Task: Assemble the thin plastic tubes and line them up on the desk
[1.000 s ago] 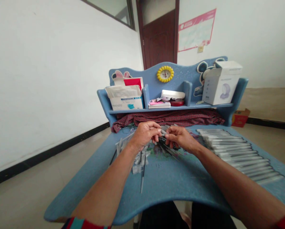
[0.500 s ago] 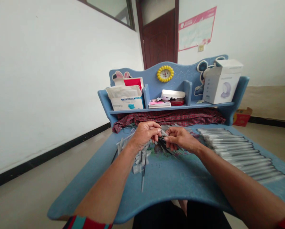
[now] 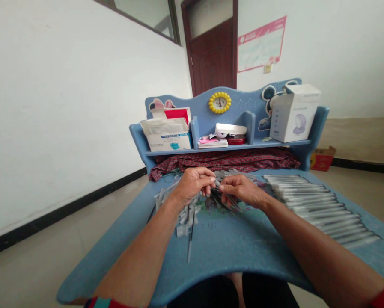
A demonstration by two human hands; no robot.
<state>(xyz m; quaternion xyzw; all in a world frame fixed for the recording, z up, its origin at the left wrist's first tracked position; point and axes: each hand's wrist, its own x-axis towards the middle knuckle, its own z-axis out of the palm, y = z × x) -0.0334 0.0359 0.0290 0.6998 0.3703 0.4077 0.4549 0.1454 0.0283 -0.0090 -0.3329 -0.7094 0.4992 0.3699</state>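
Note:
My left hand [image 3: 193, 184] and my right hand [image 3: 239, 189] meet over the middle of a blue desk [image 3: 224, 248], fingertips almost touching. Both are curled in a pinch around thin dark stick-like pieces [image 3: 222, 201] that fan out under my right hand. What exactly sits between the fingertips is too small to make out. A loose heap of grey slim pieces [image 3: 185, 214] lies below my left hand, with one dark stick [image 3: 189, 244] pointing toward me.
A long row of grey slim pieces [image 3: 320, 205] lies side by side along the right of the desk. A plaid cloth [image 3: 224, 159] lies under the desk's shelf, which carries a white box [image 3: 293, 113], a box of masks [image 3: 168, 137] and a small yellow clock [image 3: 219, 102].
Both hands have stayed together at the same spot with only small finger movements. The view has shifted slightly.

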